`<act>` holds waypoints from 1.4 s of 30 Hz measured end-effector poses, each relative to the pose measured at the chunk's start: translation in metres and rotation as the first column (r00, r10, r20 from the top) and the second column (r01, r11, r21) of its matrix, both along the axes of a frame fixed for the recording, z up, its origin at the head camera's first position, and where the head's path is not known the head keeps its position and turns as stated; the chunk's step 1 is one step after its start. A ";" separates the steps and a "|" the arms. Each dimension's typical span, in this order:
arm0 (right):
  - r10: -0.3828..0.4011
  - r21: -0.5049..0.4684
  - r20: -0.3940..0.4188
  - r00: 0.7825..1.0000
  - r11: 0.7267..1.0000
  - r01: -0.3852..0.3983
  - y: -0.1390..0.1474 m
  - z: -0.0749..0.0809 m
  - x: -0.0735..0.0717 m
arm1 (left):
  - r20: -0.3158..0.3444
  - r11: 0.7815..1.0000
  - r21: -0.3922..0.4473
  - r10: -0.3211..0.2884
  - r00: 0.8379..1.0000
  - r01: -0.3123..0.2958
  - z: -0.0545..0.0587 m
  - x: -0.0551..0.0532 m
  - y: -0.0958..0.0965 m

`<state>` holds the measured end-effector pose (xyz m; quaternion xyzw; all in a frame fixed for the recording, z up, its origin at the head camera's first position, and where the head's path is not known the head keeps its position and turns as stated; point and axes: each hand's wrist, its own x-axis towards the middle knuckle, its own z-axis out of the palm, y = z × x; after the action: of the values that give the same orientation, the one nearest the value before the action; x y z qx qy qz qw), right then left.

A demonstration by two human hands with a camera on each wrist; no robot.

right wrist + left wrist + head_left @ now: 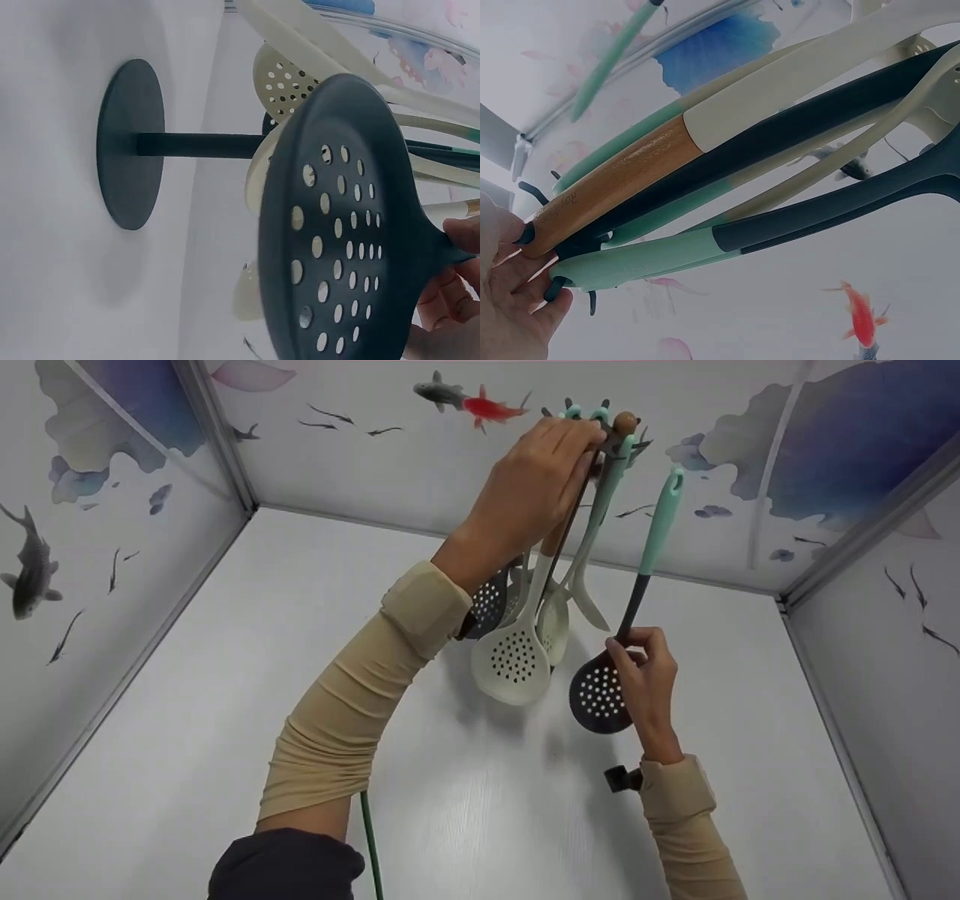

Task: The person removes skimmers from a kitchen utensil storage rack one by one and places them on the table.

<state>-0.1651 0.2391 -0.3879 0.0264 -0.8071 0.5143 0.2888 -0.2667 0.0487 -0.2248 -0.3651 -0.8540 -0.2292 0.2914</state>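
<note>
A black skimmer [635,601] with a teal handle hangs bowl-down from my right hand [651,679], which pinches its neck just above the bowl. In the right wrist view its perforated bowl [401,232] fills the middle, beside the stand's dark post [199,145]. My left hand [529,472] grips the top of the utensil stand [613,444], fingers curled among its hooks. Several utensils hang there, including a cream skimmer [491,667] whose wooden handle [622,180] shows in the left wrist view, and a black utensil with a teal handle [641,255].
The stand's round dark base [112,150] rests on a white tabletop [247,660]. Panels printed with fish and lotus leaves [862,450] enclose the table at the back and sides. A green cord [370,840] runs near the left elbow.
</note>
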 end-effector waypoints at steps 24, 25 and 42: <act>-0.116 -0.061 0.302 0.946 0.988 0.141 0.043 -0.072 -0.024 | -0.023 1.000 0.001 -0.001 1.000 0.001 -0.001 -0.002 0.000; -0.125 -0.048 0.316 0.940 0.988 0.147 0.045 -0.076 -0.025 | -0.023 1.000 0.004 -0.001 1.000 0.001 -0.001 -0.002 0.000; -0.076 0.155 0.576 0.814 0.988 -0.017 0.058 -0.115 -0.034 | -0.025 1.000 0.017 -0.005 1.000 0.006 -0.004 -0.002 -0.001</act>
<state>-0.1991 0.2976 -0.5031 -0.1218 -0.8939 0.4300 0.0344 -0.2688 0.0478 -0.2291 -0.3678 -0.8473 -0.2326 0.3044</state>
